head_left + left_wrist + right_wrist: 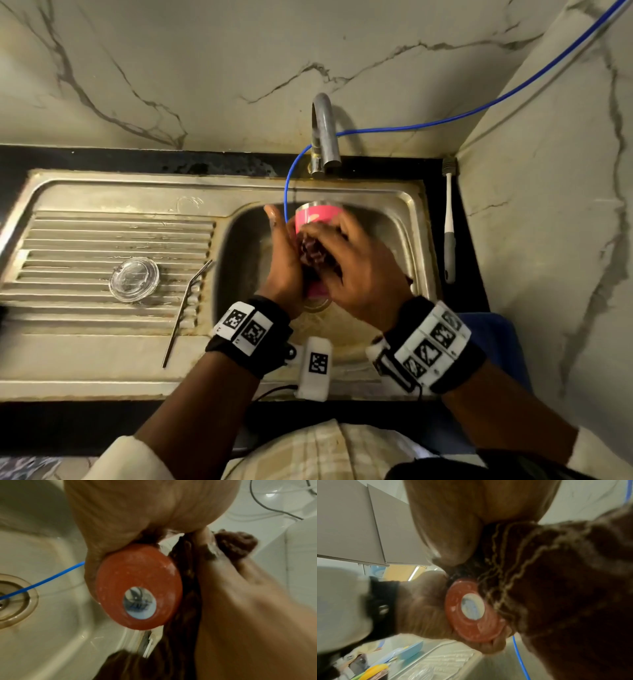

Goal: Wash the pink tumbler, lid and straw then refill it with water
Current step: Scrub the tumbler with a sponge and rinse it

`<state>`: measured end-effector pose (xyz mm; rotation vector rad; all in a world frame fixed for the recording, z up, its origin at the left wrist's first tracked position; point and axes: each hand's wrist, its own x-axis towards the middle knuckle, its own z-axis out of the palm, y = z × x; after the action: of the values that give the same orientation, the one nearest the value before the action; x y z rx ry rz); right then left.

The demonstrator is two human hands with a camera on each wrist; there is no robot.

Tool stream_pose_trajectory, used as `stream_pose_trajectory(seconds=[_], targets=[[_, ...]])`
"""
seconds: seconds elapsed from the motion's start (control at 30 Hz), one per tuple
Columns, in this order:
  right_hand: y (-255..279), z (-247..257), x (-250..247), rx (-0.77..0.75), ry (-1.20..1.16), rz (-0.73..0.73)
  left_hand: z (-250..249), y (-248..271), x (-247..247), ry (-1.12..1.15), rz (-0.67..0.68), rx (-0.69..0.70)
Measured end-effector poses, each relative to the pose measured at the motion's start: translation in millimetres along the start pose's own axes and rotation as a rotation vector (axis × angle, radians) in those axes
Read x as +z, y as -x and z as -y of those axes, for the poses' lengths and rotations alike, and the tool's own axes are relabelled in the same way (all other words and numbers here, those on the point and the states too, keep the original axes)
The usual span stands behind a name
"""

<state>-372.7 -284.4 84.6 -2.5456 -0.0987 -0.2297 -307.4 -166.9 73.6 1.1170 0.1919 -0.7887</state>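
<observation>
The pink tumbler (pixel 318 216) lies tilted over the sink basin, rim toward the tap, its base (pixel 139 586) (pixel 471 609) pointing back at me. My left hand (pixel 284 263) cradles it from the left with fingers curled under it and the thumb sticking up. My right hand (pixel 349 263) grips a dark brown scrub cloth (pixel 313 251) (pixel 565 588) and presses it on the tumbler's side. The clear lid (pixel 134 279) and the bent metal straw (pixel 186 301) lie on the drainboard at the left.
A steel tap (pixel 323 133) stands behind the sink basin (pixel 404 233), and a thin blue hose (pixel 445 120) hangs from it into the basin by the drain (pixel 10 599). A white and grey brush (pixel 449 226) lies on the right ledge. Marble walls close off the back and right.
</observation>
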Motion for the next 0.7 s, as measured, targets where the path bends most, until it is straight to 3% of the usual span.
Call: stream_pose_trajectory(seconds=[0.2,0.37,0.57,0.7], targets=[[43,3,6,-0.113,0.000,0.077,-11,0,-5,-0.024,-0.032,-0.012],[17,-8,-6,-0.086,-0.015,-0.022,-8,4,13,-0.044,0.045,-0.025],[-23,-21,-20,0.056,-0.056,-0.159,2,-4,17,-0.078,0.003,0.040],[-22,-19,-15,0.066,-0.106,-0.184,9,-11,13,-0.189,-0.056,0.151]])
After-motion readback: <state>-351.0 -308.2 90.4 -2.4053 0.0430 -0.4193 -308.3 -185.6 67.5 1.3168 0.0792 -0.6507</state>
